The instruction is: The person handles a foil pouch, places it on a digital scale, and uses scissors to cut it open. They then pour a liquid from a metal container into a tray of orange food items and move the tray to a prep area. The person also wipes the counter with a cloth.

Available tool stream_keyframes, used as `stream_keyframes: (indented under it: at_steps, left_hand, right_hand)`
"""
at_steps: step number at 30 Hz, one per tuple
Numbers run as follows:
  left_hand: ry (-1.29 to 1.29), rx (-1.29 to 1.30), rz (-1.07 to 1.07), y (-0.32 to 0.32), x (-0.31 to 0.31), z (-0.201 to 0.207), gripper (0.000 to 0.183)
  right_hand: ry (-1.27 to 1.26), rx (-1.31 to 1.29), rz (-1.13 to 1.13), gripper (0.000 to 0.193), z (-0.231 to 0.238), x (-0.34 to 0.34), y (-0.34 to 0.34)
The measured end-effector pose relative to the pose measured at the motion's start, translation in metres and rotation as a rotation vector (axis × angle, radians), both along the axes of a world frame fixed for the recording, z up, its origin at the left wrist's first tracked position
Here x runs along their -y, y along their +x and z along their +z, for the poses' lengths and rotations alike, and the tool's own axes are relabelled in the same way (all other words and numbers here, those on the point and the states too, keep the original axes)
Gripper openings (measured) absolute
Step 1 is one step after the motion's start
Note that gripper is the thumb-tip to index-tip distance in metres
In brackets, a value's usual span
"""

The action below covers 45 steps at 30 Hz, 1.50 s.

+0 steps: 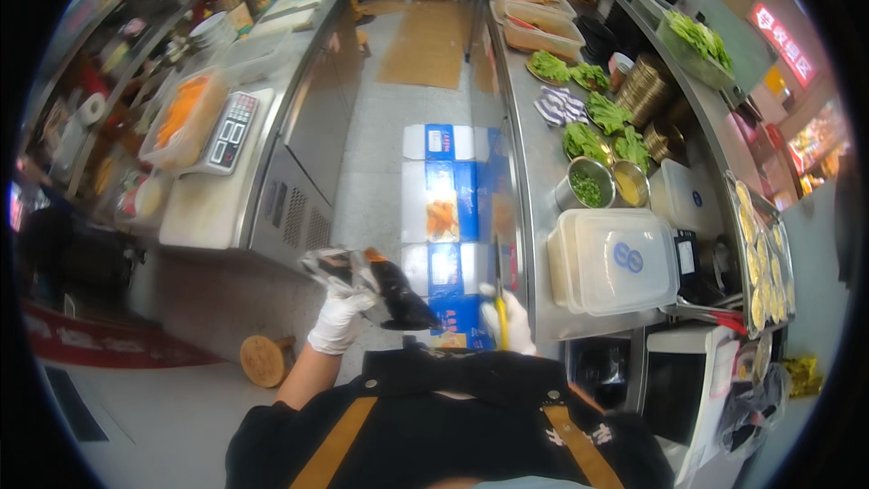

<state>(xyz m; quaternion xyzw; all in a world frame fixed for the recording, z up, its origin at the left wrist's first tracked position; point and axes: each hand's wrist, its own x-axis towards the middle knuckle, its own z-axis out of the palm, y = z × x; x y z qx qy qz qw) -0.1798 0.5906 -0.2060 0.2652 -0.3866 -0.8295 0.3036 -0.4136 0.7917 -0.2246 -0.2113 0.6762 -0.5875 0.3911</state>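
My left hand (339,315), in a white glove, is closed on a glossy plastic pouch (396,292). The pouch is partly clear, partly black, with a bit of orange at its top, and it hangs tilted in front of my chest. My gloved right hand (517,324) grips a tool with a yellow handle (502,319) and a narrow blade pointing away from me. Whether it is scissors or a knife, I cannot tell. A hand's width or more separates the blade from the pouch. Below both hands, flattened blue and white cardboard (441,217) lies on the floor.
At right, a steel counter carries a lidded plastic box (615,258), a pot of chopped greens (584,185), lettuce (608,114) and a striped cloth (560,106). The left counter holds a scale (228,131) and a tub of orange food (186,113). A wooden stool (262,360) stands lower left.
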Motion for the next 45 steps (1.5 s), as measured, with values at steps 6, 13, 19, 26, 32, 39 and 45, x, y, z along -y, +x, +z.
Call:
stream_keyframes:
  at_steps: [6, 13, 19, 26, 32, 39, 45]
  left_hand:
    - [-0.014, -0.036, 0.184, -0.002, 0.035, -0.033, 0.024]
    - [-0.139, 0.03, 0.377, -0.03, 0.091, 0.0, 0.031]
    - [-0.176, -0.05, 0.438, -0.071, 0.155, 0.031, 0.035]
    - [-0.16, 0.003, 0.462, -0.122, 0.228, 0.033, 0.041]
    - [-0.14, -0.026, 0.392, -0.17, 0.337, 0.018, 0.054]
    - [-0.104, -0.121, 0.463, -0.2, 0.45, 0.015, 0.044]
    - [-0.152, -0.112, 0.463, -0.227, 0.527, 0.017, 0.047]
  right_hand:
    - [-0.212, -0.088, -0.029, 0.043, 0.019, 0.135, -0.051]
    - [-0.1, -0.363, -0.272, 0.05, -0.015, 0.298, -0.217]
    - [0.253, -0.575, -0.407, 0.053, -0.068, 0.341, -0.364]
    - [0.714, -0.628, -0.266, 0.052, -0.079, 0.345, -0.424]
    - [1.07, -0.717, -0.152, 0.061, -0.053, 0.34, -0.437]
    - [1.354, -0.755, -0.116, 0.071, -0.011, 0.367, -0.43]
    - [0.976, -1.012, 0.021, 0.04, 0.003, 0.466, -0.393]
